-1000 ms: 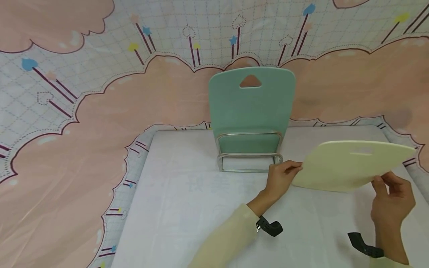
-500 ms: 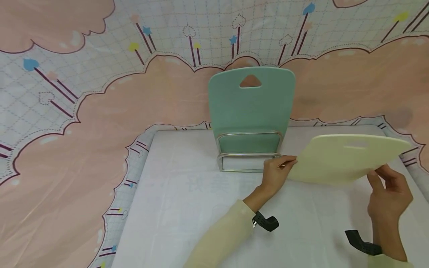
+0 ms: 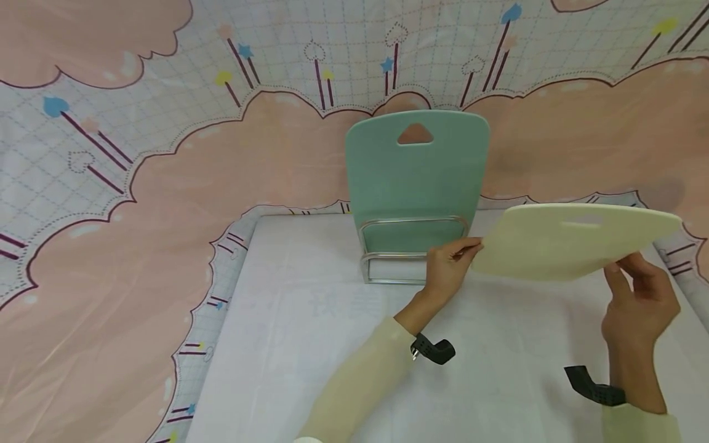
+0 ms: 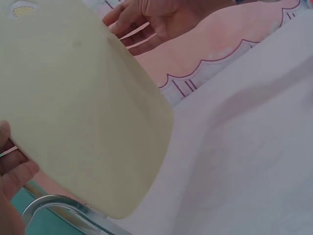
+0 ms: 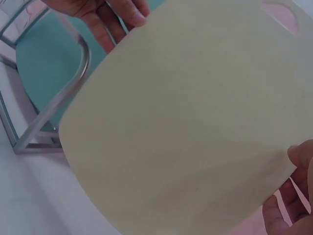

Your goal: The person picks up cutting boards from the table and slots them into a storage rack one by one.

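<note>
A pale yellow cutting board (image 3: 570, 243) with a handle slot is held above the table, tilted, at the right of the head view. My left hand (image 3: 450, 271) pinches its left edge, just in front of the metal rack (image 3: 365, 271). My right hand (image 3: 642, 301) pinches the opposite edge between thumb and fingers. Upright in the rack stands a green cutting board (image 3: 415, 178). In the right wrist view the yellow board (image 5: 186, 107) spans between both hands, with the rack's bent wire (image 5: 73, 83) beyond its left edge.
A white table (image 3: 299, 344) lies under both hands. Behind it hangs a pink and white patterned cloth (image 3: 266, 154), which also runs down the left side. Black camera mounts (image 3: 434, 349) are strapped to both wrists.
Both hands have raised the yellow cutting board and shifted it slightly left and away from me. The green board and rack have stayed in place.
</note>
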A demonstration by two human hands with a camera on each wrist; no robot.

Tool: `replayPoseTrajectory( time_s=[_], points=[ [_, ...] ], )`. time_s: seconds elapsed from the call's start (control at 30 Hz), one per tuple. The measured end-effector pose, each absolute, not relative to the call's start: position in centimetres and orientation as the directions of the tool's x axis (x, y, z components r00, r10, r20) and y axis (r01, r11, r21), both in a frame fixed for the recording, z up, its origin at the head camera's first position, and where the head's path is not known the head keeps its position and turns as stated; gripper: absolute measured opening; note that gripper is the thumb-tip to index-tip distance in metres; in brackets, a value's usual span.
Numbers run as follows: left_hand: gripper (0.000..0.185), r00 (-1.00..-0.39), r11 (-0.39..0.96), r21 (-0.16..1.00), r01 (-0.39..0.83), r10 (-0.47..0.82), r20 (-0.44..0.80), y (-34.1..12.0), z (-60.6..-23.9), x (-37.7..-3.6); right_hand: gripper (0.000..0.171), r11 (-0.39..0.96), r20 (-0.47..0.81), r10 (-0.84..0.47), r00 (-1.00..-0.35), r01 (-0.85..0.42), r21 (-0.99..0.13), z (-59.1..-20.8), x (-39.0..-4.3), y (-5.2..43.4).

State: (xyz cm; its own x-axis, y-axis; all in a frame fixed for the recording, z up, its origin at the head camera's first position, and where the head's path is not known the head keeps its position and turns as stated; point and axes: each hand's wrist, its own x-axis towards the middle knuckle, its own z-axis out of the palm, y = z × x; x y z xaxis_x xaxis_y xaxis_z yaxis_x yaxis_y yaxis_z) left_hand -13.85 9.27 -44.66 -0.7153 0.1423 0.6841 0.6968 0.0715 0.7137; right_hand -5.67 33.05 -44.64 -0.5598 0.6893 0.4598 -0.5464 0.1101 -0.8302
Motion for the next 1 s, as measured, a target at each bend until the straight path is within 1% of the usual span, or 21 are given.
replayPoseTrajectory(
  time_s=[0.1, 0.17, 0.2, 0.3, 0.47, 0.53, 0.6, 0.7, 0.83, 1.0],
  points=[
    [0.009, -0.721, 0.067, 0.719, 0.691, 0.134, 0.680, 9.2, -45.0, -14.4, 0.032, -0.018, 0.421, 0.708, -0.567, -0.611, -0.792, -44.2, -6.1, 32.7],
    [0.010, -0.726, 0.057, 0.727, 0.685, 0.135, 0.674, 9.0, -45.0, -14.7, 0.033, -0.039, 0.416, 0.708, -0.571, -0.619, -0.784, -44.1, -6.4, 32.4],
    [0.010, -0.728, 0.052, 0.729, 0.682, 0.138, 0.672, 8.9, -45.0, -14.9, 0.034, -0.088, 0.395, 0.715, -0.577, -0.635, -0.768, -44.0, -6.5, 32.3],
    [0.010, -0.734, 0.036, 0.737, 0.675, 0.134, 0.665, 8.4, -44.9, -15.2, 0.036, -0.134, 0.377, 0.711, -0.594, -0.641, -0.756, -43.9, -6.7, 31.9],
    [0.010, -0.741, 0.056, 0.741, 0.669, 0.120, 0.660, 7.5, -45.1, -15.7, 0.035, -0.133, 0.368, 0.687, -0.627, -0.606, -0.784, -44.0, -6.9, 31.1],
    [0.010, -0.743, 0.061, 0.742, 0.667, 0.116, 0.659, 7.0, -44.3, -15.4, 0.034, -0.101, 0.352, 0.677, -0.647, -0.555, -0.825, -44.0, -7.0, 30.9],
    [0.010, -0.744, 0.054, 0.744, 0.666, 0.111, 0.659, 6.5, -43.6, -15.0, 0.034, -0.097, 0.324, 0.669, -0.669, -0.511, -0.854, -44.0, -7.0, 30.6],
    [0.010, -0.748, 0.054, 0.747, 0.662, 0.106, 0.655, 5.8, -42.5, -14.3, 0.034, -0.042, 0.314, 0.647, -0.695, -0.444, -0.895, -44.0, -6.9, 30.2],
    [0.010, -0.753, 0.044, 0.752, 0.657, 0.093, 0.652, 5.0, -42.7, -14.4, 0.034, -0.029, 0.329, 0.610, -0.721, -0.435, -0.900, -44.1, -7.1, 29.7],
    [0.011, -0.772, 0.044, 0.771, 0.636, 0.067, 0.633, 4.2, -42.7, -14.6, 0.036, -0.062, 0.350, 0.552, -0.757, -0.456, -0.888, -44.4, -7.6, 29.2]
  ],
)
